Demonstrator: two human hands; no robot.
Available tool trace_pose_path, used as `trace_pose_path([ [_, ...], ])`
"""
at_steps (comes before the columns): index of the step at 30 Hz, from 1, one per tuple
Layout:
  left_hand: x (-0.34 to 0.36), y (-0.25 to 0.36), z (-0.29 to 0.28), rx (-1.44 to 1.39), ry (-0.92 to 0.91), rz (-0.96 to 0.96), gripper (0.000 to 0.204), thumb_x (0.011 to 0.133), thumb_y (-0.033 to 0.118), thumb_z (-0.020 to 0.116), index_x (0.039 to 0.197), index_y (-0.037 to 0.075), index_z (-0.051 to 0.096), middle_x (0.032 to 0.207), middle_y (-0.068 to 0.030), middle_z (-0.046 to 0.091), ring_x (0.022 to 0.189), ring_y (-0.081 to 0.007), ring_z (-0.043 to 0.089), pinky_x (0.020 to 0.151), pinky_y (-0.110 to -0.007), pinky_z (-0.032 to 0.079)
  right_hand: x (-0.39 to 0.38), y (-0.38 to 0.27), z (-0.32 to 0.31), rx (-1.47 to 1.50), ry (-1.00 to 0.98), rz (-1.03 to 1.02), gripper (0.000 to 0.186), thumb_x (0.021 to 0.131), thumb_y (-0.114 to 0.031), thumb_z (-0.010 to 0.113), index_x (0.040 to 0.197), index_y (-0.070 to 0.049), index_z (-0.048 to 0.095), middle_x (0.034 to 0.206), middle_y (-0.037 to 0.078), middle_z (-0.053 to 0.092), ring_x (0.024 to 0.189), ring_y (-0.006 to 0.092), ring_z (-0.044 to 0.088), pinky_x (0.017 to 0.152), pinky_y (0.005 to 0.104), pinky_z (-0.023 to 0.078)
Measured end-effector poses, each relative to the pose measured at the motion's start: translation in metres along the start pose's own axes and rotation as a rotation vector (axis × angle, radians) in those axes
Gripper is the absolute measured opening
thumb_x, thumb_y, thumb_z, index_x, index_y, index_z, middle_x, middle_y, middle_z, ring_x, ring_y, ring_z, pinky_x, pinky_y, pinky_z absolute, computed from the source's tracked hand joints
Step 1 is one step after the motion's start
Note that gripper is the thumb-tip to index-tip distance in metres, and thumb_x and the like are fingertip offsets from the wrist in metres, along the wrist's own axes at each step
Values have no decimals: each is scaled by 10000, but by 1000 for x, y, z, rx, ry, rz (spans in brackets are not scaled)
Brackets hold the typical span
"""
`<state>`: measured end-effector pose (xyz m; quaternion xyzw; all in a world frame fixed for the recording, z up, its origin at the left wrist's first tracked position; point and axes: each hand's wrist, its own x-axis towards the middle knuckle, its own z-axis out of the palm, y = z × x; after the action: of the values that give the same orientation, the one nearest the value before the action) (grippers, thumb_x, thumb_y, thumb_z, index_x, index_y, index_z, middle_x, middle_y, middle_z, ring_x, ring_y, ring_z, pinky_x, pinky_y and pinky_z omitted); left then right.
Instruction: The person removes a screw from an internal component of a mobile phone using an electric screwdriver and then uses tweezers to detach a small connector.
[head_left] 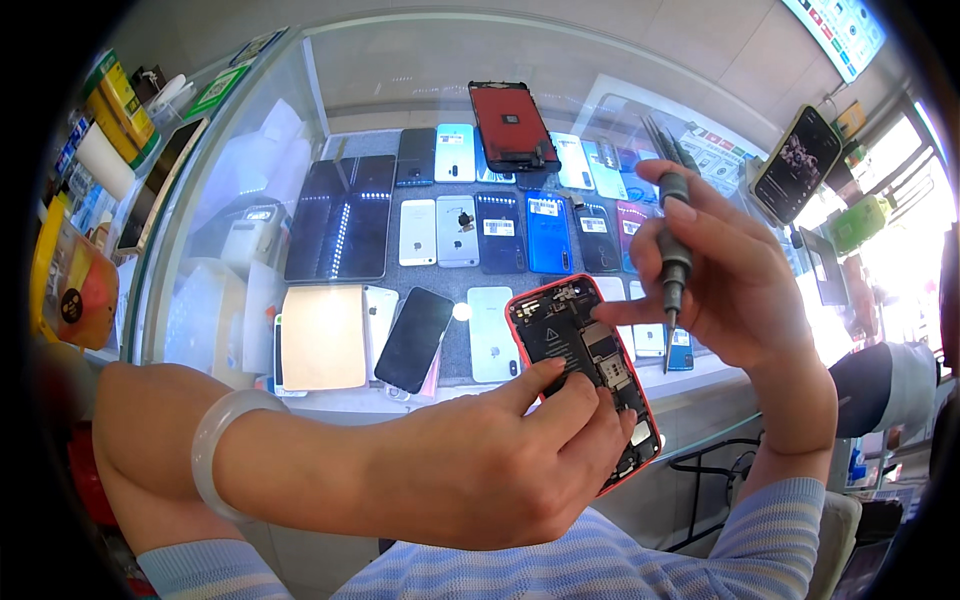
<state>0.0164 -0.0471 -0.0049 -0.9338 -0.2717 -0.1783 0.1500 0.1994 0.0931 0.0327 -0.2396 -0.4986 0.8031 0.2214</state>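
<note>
"Where is the opened phone (pixel 602 350) sitting?"

"It's sitting tilted at the near edge of the glass counter (pixel 705 403), right of the middle. Its red rim is facing up, and its black battery (pixel 541 345) and metal parts are showing. Whether it's resting on the glass, I can't tell."

"What is the left hand (pixel 530 460) doing?"

"It's reaching across with bent fingers, their tips meeting the inside of the phone. I can't tell whether they're pinching anything. A pale bracelet (pixel 208 450) is circling that wrist."

"And the right hand (pixel 735 265)?"

"It's gripping a grey screwdriver (pixel 676 245), whose tip is pointing down, just beside the phone. One finger is stretching out to the phone's upper end."

"What else is lying around?"

"A red-backed screen (pixel 513 125) is lying near the counter's far edge. A tan pad (pixel 322 337) is lying toward the near left corner, and a black phone (pixel 415 340) is slanting just beside it."
</note>
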Motion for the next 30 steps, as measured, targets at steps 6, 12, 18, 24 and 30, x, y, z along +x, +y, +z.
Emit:
trace_pose_path([
  [6,-1,1,4,6,40,-9,342,781,178,606,1051,1,717,989,-128,658,910,-252,627,783,-331,580,-3,-2,10,-217,67,-16,476,1021,-146,446,1425,0,243,865,157,601,741,200,659,887,584,563],
  [12,-2,0,2,-19,23,-33,355,793,235,638,1062,15,714,1012,-123,649,915,-247,631,778,-320,577,-5,-1,11,-194,50,10,493,1022,-158,452,1439,-19,230,868,161,598,742,196,654,915,575,552],
  [18,0,-16,-3,-247,53,-238,474,747,376,758,989,-14,639,1017,-151,632,956,-308,633,774,-349,564,-5,-1,11,-214,56,33,492,1011,-154,467,1431,-13,254,862,161,603,718,186,643,862,488,588],
  [24,2,-27,6,-294,192,-303,665,662,431,853,1042,-25,554,1084,-198,647,988,-373,637,779,-411,531,-1,-3,8,-249,98,-5,514,987,-158,506,1419,-10,270,853,155,607,696,172,633,784,405,611],
  [30,2,-27,-1,-279,96,-284,732,623,459,880,1090,7,544,1131,-198,648,997,-376,638,790,-403,535,11,-3,-17,-595,112,-368,534,989,-172,549,1426,-37,274,861,123,631,781,183,670,747,339,582],
])
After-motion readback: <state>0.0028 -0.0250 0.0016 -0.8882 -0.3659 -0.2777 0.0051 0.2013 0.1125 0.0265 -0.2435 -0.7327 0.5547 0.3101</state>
